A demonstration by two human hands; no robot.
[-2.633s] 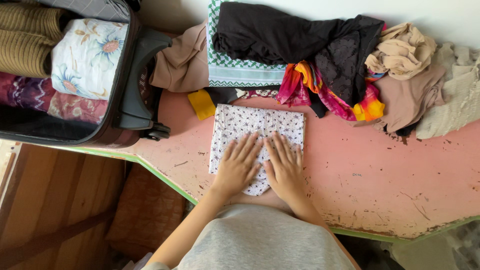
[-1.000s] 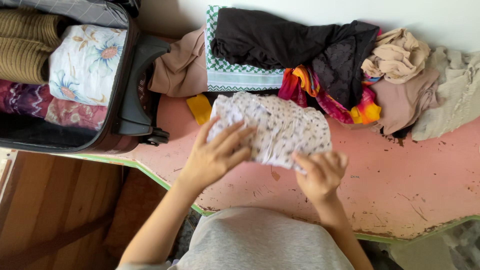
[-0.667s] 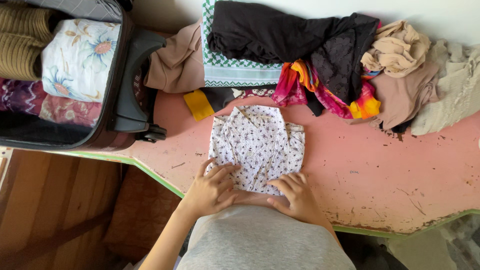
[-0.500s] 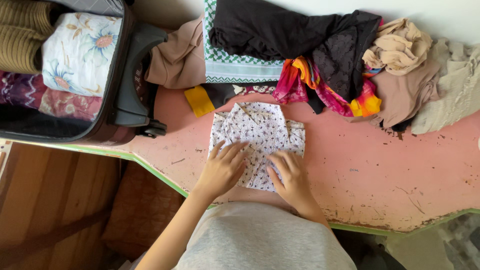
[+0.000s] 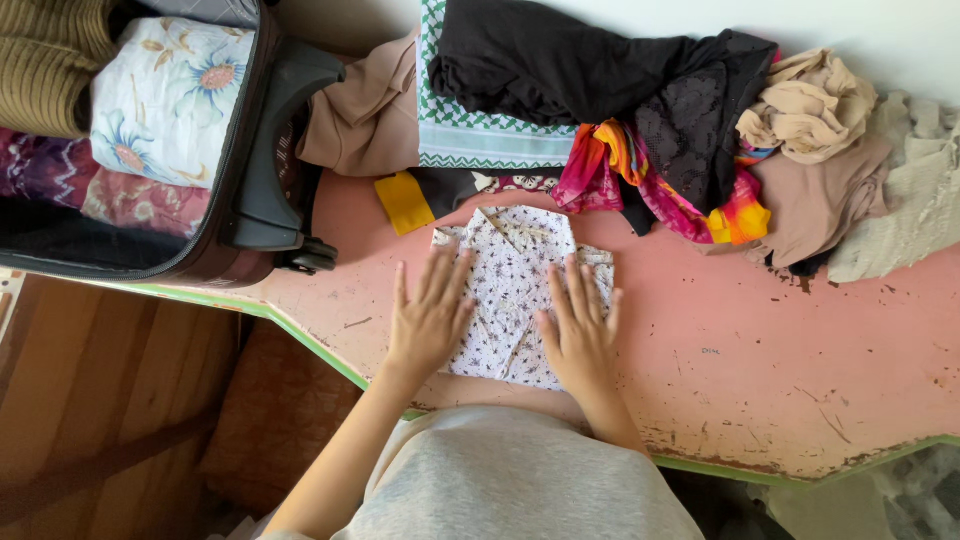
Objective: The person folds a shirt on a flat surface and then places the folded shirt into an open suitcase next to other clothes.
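floral garment (image 5: 510, 275) folded on table (image 5: 760, 340); left hand (image 5: 432, 310), right hand (image 5: 580, 330) flat atop.

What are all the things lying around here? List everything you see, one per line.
folded floral garment: one, white with small dark print, flat on table under both hands
table: one, worn pink top, green edge
suitcase: one, dark, open, at left, packed with folded clothes
pile of clothes: one heap, black, green-white, multicoloured, beige, along the wall
yellow cloth: one, beside the suitcase
left hand: one, flat on the garment's left side
right hand: one, flat on its right side
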